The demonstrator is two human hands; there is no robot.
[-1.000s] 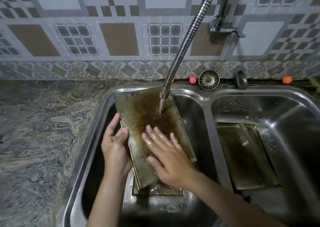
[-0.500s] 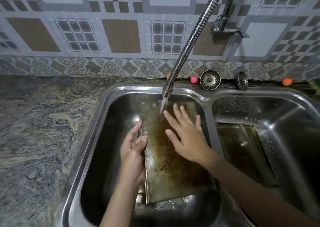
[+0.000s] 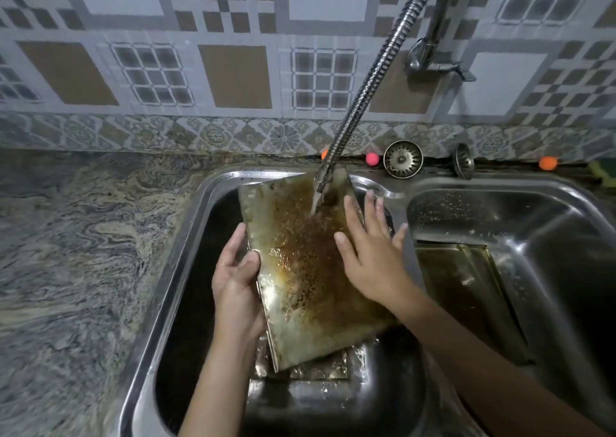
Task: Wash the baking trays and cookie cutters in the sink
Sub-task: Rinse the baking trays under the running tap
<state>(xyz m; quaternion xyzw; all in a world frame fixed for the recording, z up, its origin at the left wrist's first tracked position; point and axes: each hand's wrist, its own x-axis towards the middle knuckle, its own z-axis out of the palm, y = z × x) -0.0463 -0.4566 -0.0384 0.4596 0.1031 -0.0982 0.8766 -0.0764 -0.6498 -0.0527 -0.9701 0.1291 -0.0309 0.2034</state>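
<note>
A greasy, brown-stained baking tray (image 3: 296, 270) stands tilted in the left basin of the steel double sink (image 3: 186, 236), its top edge near the sink's back rim. My left hand (image 3: 238, 280) grips the tray's left edge. My right hand (image 3: 370, 253) lies flat with fingers spread on the tray's upper right face. Water runs from the flexible tap hose (image 3: 363, 96) onto the tray's top. Under it lies another tray (image 3: 320, 366) on the basin floor. A third tray (image 3: 466, 290) leans in the right basin. No cookie cutters are visible.
A marbled stone counter (image 3: 73, 253) lies left of the sink. Two metal drain strainers (image 3: 402, 159) sit on the back ledge, with small pink (image 3: 372, 158) and orange balls (image 3: 547, 162). The tap valve (image 3: 430, 56) is on the tiled wall.
The tray swung from tilted, to lower and flatter, and back up to the back rim under the stream. My right hand slid from the tray's lower part to its upper right.
</note>
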